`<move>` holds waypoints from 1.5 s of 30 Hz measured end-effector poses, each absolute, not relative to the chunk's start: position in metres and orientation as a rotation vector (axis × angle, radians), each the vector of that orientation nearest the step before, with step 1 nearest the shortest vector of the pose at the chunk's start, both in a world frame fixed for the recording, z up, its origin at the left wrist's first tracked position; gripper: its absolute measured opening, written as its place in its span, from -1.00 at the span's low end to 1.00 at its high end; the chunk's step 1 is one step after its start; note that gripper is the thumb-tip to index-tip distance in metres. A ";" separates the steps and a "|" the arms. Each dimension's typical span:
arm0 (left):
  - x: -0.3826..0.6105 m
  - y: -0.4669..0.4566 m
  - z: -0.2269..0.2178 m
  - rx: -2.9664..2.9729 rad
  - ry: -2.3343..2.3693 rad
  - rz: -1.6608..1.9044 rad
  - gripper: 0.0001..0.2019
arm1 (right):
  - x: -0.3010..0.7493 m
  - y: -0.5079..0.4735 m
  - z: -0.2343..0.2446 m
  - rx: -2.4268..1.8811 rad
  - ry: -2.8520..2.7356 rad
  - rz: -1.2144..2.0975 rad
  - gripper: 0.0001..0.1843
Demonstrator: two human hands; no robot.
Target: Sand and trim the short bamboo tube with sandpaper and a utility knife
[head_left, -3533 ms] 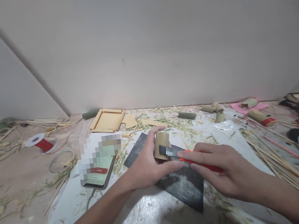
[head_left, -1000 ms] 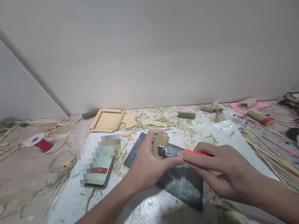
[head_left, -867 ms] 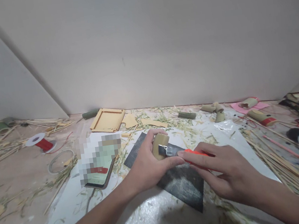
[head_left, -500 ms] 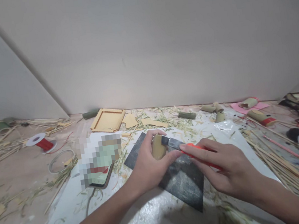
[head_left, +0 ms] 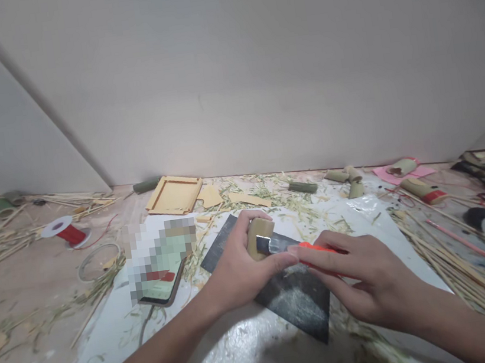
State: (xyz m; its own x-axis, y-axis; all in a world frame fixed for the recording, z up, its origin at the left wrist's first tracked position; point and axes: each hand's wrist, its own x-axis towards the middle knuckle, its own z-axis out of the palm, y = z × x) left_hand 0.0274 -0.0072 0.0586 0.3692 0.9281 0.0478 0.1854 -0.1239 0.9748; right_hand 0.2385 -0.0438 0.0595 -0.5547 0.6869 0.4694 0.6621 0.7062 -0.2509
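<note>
My left hand (head_left: 239,259) is closed around a short tan piece of bamboo (head_left: 258,230), its fingers behind the piece and its thumb in front. In my right hand (head_left: 356,267) is a utility knife (head_left: 280,244) with an orange handle. The knife's metal end lies across the face of the bamboo, close to my left thumb. Below both hands a dark sheet that looks like sandpaper (head_left: 300,302) lies on white paper (head_left: 202,353), with pale dust on its surface.
A phone (head_left: 165,269) with a cable lies to the left, near a red thread spool (head_left: 68,231) and a tape roll (head_left: 99,261). A tan square frame (head_left: 175,194) lies by the wall. Bamboo sticks (head_left: 473,270) are on the right. Green shavings are scattered around.
The knife's metal end has moved left and downward, from the upper right edge of the bamboo onto its face. My right hand has shifted slightly with it; my left hand keeps its hold.
</note>
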 end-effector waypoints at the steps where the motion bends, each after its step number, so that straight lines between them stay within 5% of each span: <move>1: 0.028 -0.007 0.059 1.577 1.035 0.887 -0.56 | 0.238 -0.044 0.059 -1.026 -2.362 0.045 -0.65; 45: 0.037 -0.015 0.059 1.594 1.257 1.138 -0.70 | 0.232 -0.040 0.052 -1.201 -2.130 -0.087 -0.60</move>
